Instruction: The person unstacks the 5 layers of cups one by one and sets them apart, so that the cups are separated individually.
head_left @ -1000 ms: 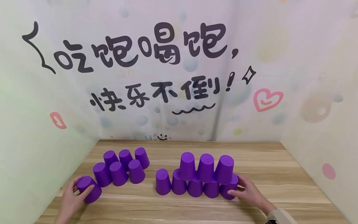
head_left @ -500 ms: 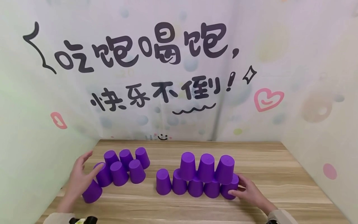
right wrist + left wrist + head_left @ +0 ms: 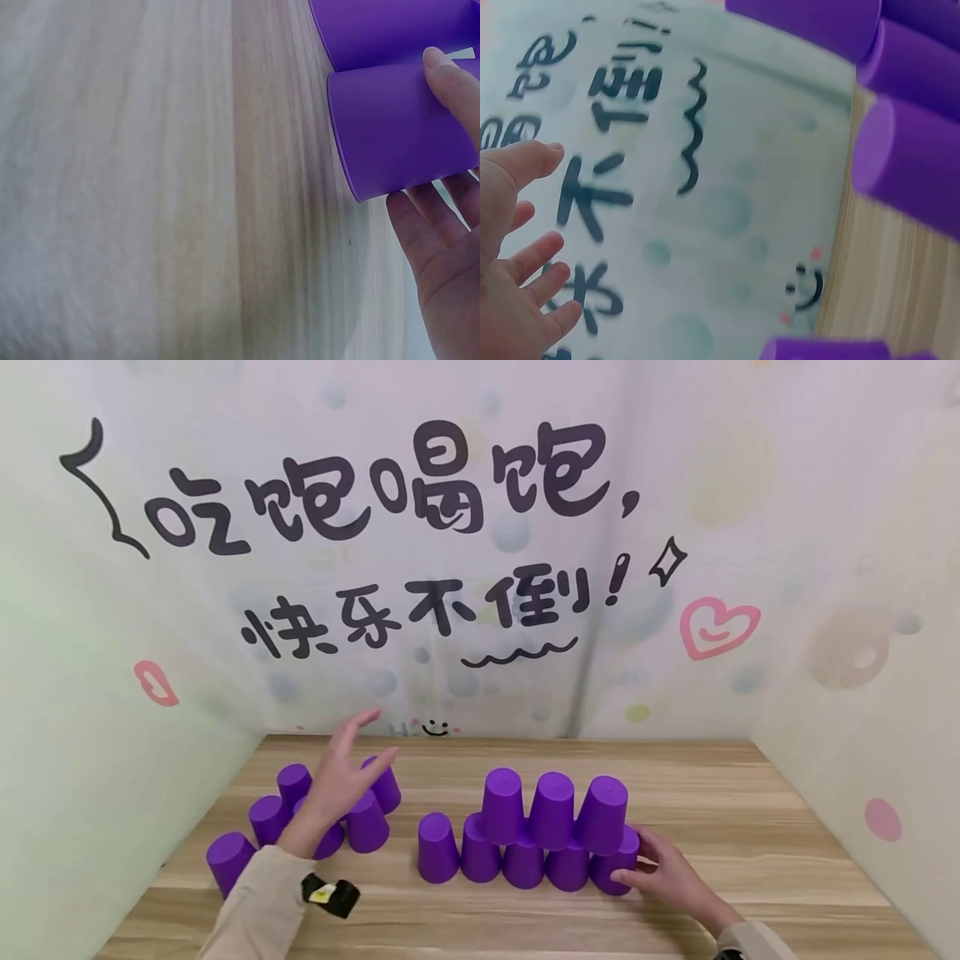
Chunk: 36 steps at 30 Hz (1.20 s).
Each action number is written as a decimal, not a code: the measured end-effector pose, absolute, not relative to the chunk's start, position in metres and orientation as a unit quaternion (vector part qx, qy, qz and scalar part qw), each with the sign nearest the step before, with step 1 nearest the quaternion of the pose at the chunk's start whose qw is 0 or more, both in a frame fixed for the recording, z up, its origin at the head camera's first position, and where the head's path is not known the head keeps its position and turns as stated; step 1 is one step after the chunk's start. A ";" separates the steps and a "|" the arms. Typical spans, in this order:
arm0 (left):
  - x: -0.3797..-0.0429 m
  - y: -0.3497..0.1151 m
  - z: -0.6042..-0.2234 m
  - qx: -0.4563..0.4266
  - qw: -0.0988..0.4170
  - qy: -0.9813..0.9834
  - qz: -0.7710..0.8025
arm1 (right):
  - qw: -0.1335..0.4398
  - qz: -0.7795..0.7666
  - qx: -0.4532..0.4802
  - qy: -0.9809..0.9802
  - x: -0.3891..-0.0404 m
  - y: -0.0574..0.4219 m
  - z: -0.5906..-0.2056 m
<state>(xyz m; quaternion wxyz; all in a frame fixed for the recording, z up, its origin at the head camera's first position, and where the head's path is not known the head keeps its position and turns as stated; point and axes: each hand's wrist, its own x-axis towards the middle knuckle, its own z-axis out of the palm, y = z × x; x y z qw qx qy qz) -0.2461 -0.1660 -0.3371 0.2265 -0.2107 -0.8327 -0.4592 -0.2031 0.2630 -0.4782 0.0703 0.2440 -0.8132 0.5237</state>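
Note:
Purple cups stand upside down on the wooden table. On the right, a straight row of several cups carries three more cups (image 3: 552, 810) bridging the gaps; the leftmost bottom cup (image 3: 437, 850) bears nothing. My right hand (image 3: 667, 872) holds the bottom row's rightmost cup (image 3: 409, 127), thumb on one side and fingers on the other. Over the loose cups on the left, my left hand (image 3: 341, 781) is in the air, fingers spread and holding nothing. It partly hides those cups, such as the front one (image 3: 367, 827). The left wrist view shows the empty left hand (image 3: 525, 262) too.
The wooden tabletop (image 3: 480, 927) meets a printed cloth backdrop (image 3: 420, 693) at its far edge. Pale side walls (image 3: 862, 693) stand left and right. One loose cup (image 3: 228, 860) is at the near left, close to my left sleeve (image 3: 258, 906).
My left hand has let go of the near-left cup, risen, and swept right and away over the loose cups. My right hand keeps its hold on the row's end cup.

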 end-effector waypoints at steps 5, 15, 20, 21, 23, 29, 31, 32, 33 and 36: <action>-0.251 -0.123 -0.336 -0.256 0.195 -0.829 -0.458 | 0.070 0.528 0.247 -0.809 -0.204 0.263 -0.479; -0.246 -0.065 -0.356 -0.324 0.110 -0.812 -0.472 | 0.069 0.522 0.239 -0.816 -0.204 0.263 -0.479; -0.242 -0.053 -0.367 -0.334 0.082 -0.803 -0.487 | 0.069 0.523 0.240 -0.815 -0.204 0.263 -0.479; -0.241 -0.052 -0.369 -0.334 0.076 -0.801 -0.490 | 0.069 0.524 0.240 -0.814 -0.203 0.263 -0.479; -0.238 -0.050 -0.371 -0.334 0.064 -0.796 -0.501 | 0.071 0.524 0.242 -0.814 -0.203 0.263 -0.479; -0.220 -0.050 -0.358 -0.323 0.037 -0.791 -0.518 | 0.077 0.519 0.243 -0.816 -0.204 0.263 -0.479; -0.217 -0.050 -0.355 -0.317 0.032 -0.792 -0.520 | 0.077 0.519 0.244 -0.816 -0.204 0.262 -0.479; -0.217 -0.050 -0.355 -0.315 0.030 -0.792 -0.522 | 0.077 0.519 0.243 -0.816 -0.204 0.262 -0.479; -0.217 -0.050 -0.356 -0.314 0.029 -0.792 -0.522 | 0.078 0.520 0.242 -0.815 -0.204 0.262 -0.480; -0.221 -0.050 -0.360 -0.318 0.033 -0.790 -0.524 | 0.079 0.520 0.240 -0.816 -0.203 0.262 -0.480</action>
